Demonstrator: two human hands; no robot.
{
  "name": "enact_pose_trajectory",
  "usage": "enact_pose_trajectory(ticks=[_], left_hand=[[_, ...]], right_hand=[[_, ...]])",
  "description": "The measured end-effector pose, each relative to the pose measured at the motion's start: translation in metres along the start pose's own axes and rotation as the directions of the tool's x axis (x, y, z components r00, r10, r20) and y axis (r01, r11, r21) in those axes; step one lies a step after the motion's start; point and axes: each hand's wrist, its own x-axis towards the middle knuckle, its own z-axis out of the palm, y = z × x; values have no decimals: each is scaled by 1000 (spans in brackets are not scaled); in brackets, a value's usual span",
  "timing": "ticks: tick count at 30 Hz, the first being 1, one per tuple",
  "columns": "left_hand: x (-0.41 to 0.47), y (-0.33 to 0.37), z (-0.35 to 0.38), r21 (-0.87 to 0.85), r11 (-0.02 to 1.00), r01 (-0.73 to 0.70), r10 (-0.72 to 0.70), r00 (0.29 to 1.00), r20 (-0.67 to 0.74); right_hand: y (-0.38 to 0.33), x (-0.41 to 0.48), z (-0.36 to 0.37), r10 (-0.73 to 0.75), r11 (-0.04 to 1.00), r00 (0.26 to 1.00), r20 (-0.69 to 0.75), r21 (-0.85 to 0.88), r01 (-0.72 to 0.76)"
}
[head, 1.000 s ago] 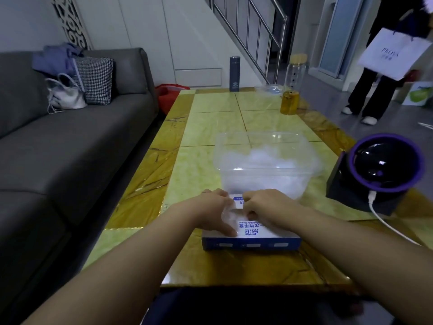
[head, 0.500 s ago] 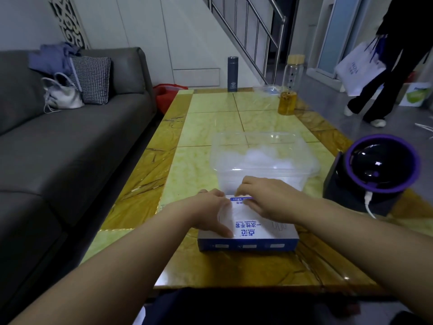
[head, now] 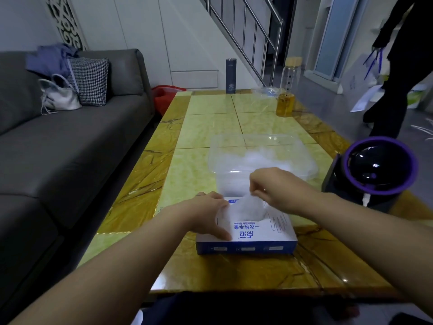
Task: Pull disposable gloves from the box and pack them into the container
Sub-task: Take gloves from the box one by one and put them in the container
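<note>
- Translucent glove (head: 248, 207) is half out of the glove box (head: 257, 233) slot; the right hand (head: 278, 188) pinches it, and the left hand (head: 206, 214) presses the box top, fingers flat.
- Next, I judge: lift it clear, then forward over the clear container (head: 225, 181) rim just behind.
- Open table (head: 199, 174) to the left; a purple-rimmed device (head: 379, 167) crowds the right.

One head-worn camera is aimed forward and down along the table (head: 210, 127). The box (head: 257, 233) is seen close below, the sofa (head: 70, 148) farther left.
</note>
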Motion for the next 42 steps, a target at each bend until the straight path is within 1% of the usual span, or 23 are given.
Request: enact_pose_trajectory(ticks=[2, 4, 7, 9, 11, 13, 15, 16, 18, 19, 20, 25, 27, 31, 32, 34, 36, 37, 38, 39, 40, 41, 42], left_hand=[[0, 0, 1, 0, 1000, -5, 5, 1000, -1], [0, 1, 0, 2, 1000, -6, 6, 1000, -2], [-1, 1, -1, 18, 1000, 5, -5, 1000, -9], [-4, 1, -1, -7, 1000, -1, 0, 1000, -31], [-9, 0, -6, -138, 990, -37, 26, 996, -82], [-19, -2, -16, -351, 930, -113, 67, 988, -140], [-34, -3, -32, -584, 794, -170, 73, 980, -185], [-39, -3, -39, -703, 680, -207, 82, 975, -208], [-46, -3, -49, -903, 345, -257, 97, 967, -238], [-47, -3, -51, -948, 201, -248, 97, 968, -233], [-45, -1, -52, -963, 119, -243, 97, 968, -232], [-30, 13, -38, -972, -26, -233, -68, 971, -231], [-27, 16, -32, -971, 19, -240, -95, 966, -241], [-25, 0, -22, -937, 262, -233, -75, 963, -261], [-24, -3, -19, -932, 283, -228, -75, 963, -258], [-18, -5, -14, -915, 313, -256, -168, 933, -318], [-4, -1, -12, -856, 437, -276, -300, 853, -428], [0, 5, -11, -825, 493, -276, -315, 828, -464], [5, 10, -9, -772, 588, -240, -302, 821, -485], [10, 15, -4, -686, 703, -189, -261, 829, -496], [12, 18, 4, -495, 856, -147, -144, 853, -502], [10, 23, 11, -240, 961, -135, 4, 878, -478], [11, 27, 18, -25, 989, -147, 124, 901, -415]], right_hand=[[2, 1, -5, 58, 993, 994, -97, 107, -48], [-1, 4, -14, 70, 985, 977, -201, 168, -36], [-3, 8, -38, 65, 983, 945, -321, 185, -5], [-1, 8, -55, 61, 985, 935, -351, 171, 0], [4, 6, -68, 59, 989, 927, -370, 146, -5], [6, 3, -77, 52, 991, 923, -380, 134, -1], [5, 0, -82, 43, 990, 924, -379, 141, 12], [4, 0, -84, 37, 989, 923, -382, 144, 20], [2, -1, -85, 30, 988, 919, -394, 153, 33], [1, -1, -83, 30, 986, 916, -399, 162, 39], [0, 0, -81, 31, 984, 916, -401, 175, 43], [-3, 1, -52, 21, 978, 947, -322, 202, 48], [1, -2, -43, 42, 974, 949, -312, 223, 31], [14, -6, -41, 145, 957, 923, -356, 287, -40], [18, -7, -42, 173, 954, 909, -378, 292, -61], [26, -7, -47, 246, 945, 855, -457, 310, -105], [32, -6, -54, 334, 919, 784, -523, 364, -149], [36, -6, -57, 374, 903, 752, -543, 397, -162], [39, -7, -59, 410, 886, 724, -554, 430, -172], [42, -8, -61, 440, 870, 703, -559, 461, -178], [45, -8, -62, 462, 855, 691, -556, 486, -180], [47, -9, -62, 474, 845, 687, -550, 502, -182], [49, -11, -62, 481, 841, 687, -545, 508, -186]])
